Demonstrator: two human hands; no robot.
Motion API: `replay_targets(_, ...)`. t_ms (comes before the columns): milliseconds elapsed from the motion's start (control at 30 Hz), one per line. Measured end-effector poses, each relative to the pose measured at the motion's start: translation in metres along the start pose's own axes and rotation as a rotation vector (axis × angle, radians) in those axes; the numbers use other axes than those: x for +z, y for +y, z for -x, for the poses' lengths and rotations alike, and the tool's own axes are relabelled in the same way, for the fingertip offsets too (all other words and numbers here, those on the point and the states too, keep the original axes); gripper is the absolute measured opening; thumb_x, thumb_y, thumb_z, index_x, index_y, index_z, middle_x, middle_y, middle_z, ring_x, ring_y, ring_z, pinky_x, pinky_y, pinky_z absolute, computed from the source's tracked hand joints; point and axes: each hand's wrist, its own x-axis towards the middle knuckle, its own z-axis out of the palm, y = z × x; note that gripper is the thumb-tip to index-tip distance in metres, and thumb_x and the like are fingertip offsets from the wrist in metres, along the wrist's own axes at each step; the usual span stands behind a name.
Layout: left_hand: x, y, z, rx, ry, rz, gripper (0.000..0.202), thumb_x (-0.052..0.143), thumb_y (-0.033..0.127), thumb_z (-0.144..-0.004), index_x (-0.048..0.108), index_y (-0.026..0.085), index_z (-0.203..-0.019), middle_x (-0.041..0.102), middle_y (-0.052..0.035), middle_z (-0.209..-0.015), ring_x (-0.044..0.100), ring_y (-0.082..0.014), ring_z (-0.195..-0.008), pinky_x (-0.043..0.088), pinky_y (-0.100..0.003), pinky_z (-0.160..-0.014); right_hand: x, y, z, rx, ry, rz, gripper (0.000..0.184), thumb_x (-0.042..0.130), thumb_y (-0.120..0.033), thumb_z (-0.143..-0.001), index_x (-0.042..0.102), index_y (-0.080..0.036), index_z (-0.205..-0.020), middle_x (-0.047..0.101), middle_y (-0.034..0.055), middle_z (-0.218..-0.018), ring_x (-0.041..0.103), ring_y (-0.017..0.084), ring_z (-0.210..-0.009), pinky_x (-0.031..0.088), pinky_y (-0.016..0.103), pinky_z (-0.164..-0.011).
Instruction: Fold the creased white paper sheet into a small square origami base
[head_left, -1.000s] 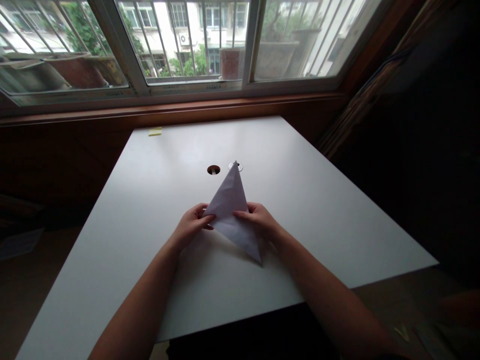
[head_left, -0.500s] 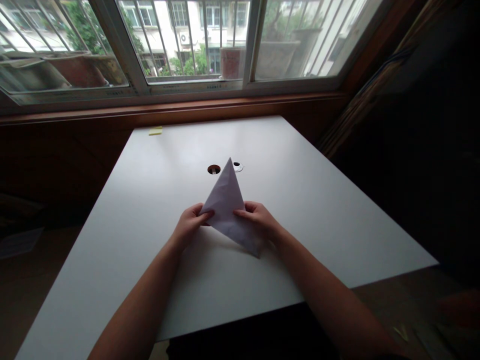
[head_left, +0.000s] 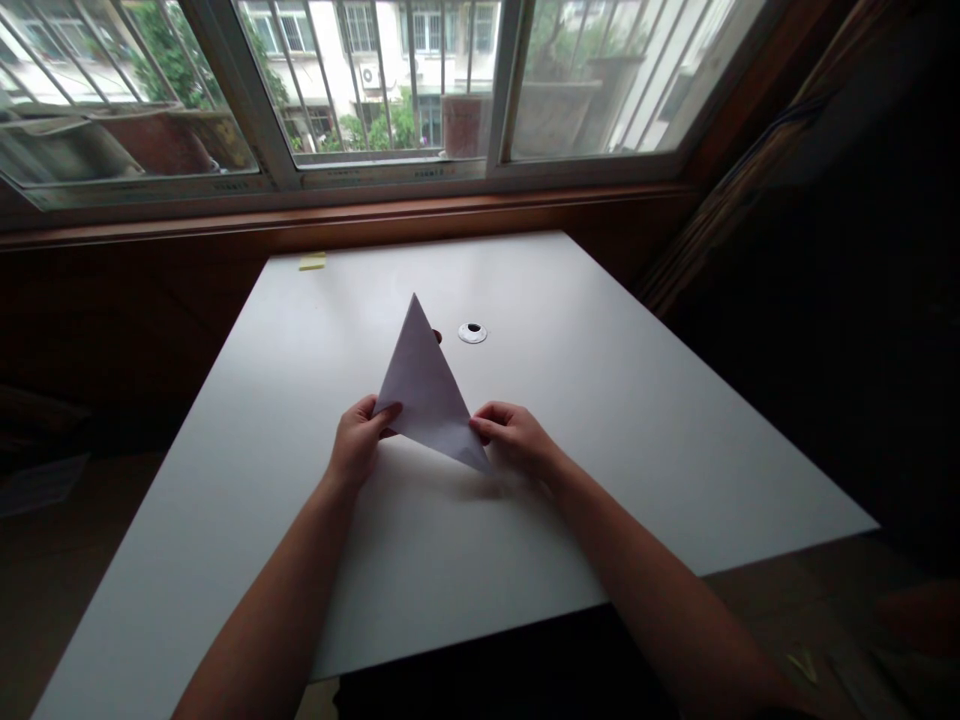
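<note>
A folded sheet of white paper (head_left: 424, 390), roughly a triangle with its point toward the window, is held up above the white table (head_left: 645, 440). My left hand (head_left: 360, 435) is closed on its left corner, thumb on top and fingers underneath. At the right edge, the thumb and fingertips of my right hand (head_left: 514, 435) pinch the paper near its lower right corner. That corner hangs a little above the tabletop, over a soft shadow. Whatever lies under the paper is hidden.
Behind the paper, a white round grommet (head_left: 472, 333) sits on the table, and a hole beside it is mostly covered. A yellow sticky note (head_left: 312, 261) lies at the far left edge. Beyond stands a barred window (head_left: 390, 90) with plant pots outside.
The paper has shifted left and slightly away, covering most of the table hole. My left hand moved left with it, while my right hand's hold slid to the paper's right edge.
</note>
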Motion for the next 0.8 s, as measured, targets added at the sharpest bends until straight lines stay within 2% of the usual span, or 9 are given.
replay_targets(100,0.002,0.000,0.001,-0.014,-0.007,-0.004,0.038,0.082,0.041,-0.064,0.069,0.014,-0.088,0.071,-0.0041,-0.081,0.066,-0.0179,-0.069,0.055,-0.031,-0.067,0.002,-0.001,0.000,0.033,0.011,0.015,0.036,0.071,-0.051,-0.074,0.069,-0.017,-0.086,0.067,0.0024,-0.076,0.058,0.015,-0.068,0.044,0.027,-0.063)
replay_targets(267,0.010,-0.006,0.006,-0.019,-0.076,-0.053,0.038,0.080,0.044,-0.066,0.069,0.015,-0.087,0.070,-0.0039,-0.080,0.066,-0.0175,-0.070,0.056,-0.031,-0.068,0.010,-0.002,0.001,0.060,-0.069,0.030,0.045,0.073,-0.053,-0.072,0.072,-0.017,-0.098,0.072,0.0053,-0.090,0.063,0.020,-0.078,0.046,0.028,-0.066)
replay_targets(400,0.012,-0.009,0.007,-0.012,-0.104,-0.094,0.036,0.078,0.044,-0.070,0.068,0.016,-0.090,0.070,-0.0031,-0.080,0.065,-0.0168,-0.071,0.055,-0.029,-0.068,0.012,0.000,-0.001,0.094,-0.083,0.080,0.041,0.075,-0.050,-0.071,0.074,-0.014,-0.091,0.071,0.0041,-0.081,0.062,0.021,-0.074,0.043,0.027,-0.064)
replay_targets(600,0.005,-0.003,0.002,-0.002,-0.037,-0.028,0.037,0.081,0.041,-0.067,0.068,0.015,-0.089,0.069,-0.0033,-0.081,0.065,-0.0165,-0.070,0.055,-0.029,-0.066,0.008,0.001,0.001,0.104,-0.071,-0.001,0.037,0.074,-0.048,-0.072,0.074,-0.015,-0.088,0.069,0.0026,-0.076,0.058,0.015,-0.065,0.041,0.026,-0.060)
replay_targets(800,0.000,0.004,-0.001,0.010,0.025,-0.009,0.038,0.082,0.040,-0.064,0.068,0.014,-0.088,0.070,-0.0042,-0.083,0.066,-0.0174,-0.073,0.056,-0.030,-0.069,0.005,-0.004,0.003,0.125,-0.014,0.079,0.033,0.074,-0.049,-0.072,0.071,-0.016,-0.078,0.063,0.0004,-0.064,0.050,0.011,-0.054,0.035,0.023,-0.050)
